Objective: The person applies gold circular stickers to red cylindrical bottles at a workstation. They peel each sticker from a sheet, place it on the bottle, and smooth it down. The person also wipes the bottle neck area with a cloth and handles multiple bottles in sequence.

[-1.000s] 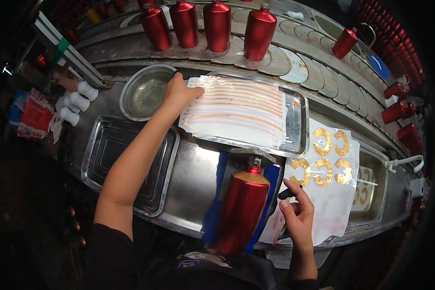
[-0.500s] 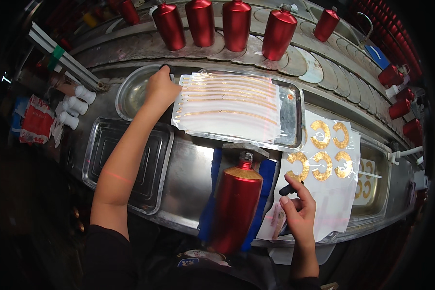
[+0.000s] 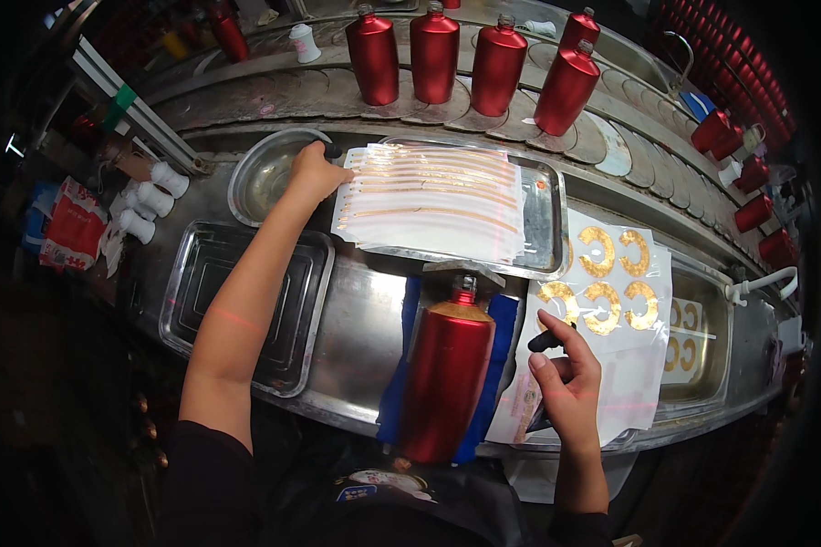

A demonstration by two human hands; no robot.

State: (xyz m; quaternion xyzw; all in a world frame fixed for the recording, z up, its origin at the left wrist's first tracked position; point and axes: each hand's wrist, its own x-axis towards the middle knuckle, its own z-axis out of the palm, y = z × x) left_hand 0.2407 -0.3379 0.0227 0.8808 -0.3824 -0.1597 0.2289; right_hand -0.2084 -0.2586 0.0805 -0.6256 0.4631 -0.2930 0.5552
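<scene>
One glossy red metal bottle point(image 3: 447, 374) lies on its side on a blue cloth pad point(image 3: 500, 319) on the steel table point(image 3: 360, 333), neck pointing away, between the two hands; no gold decoration shows on its upper side, so by my reading it is not yet labelled. Four more red bottles point(image 3: 470, 59) stand upright on the far ledge, well beyond the fingers; whether those are finished I cannot tell. Left hand point(image 3: 315, 173) reaches far forward, fingers curled onto the near-left corner of a stack of clear sheets with thin gold stripes point(image 3: 433, 196) lying in a shallow steel tray point(image 3: 547, 214); it seems to be pinching or lifting one, though the grip itself is hidden. Right hand point(image 3: 570, 383), just right of the lying bottle, has fingers closed loosely round a small black tool point(image 3: 547, 341), tip touching a white sheet of gold C-shaped decals point(image 3: 611, 283). Empty steel tray point(image 3: 246, 305) sits under the left forearm.
</scene>
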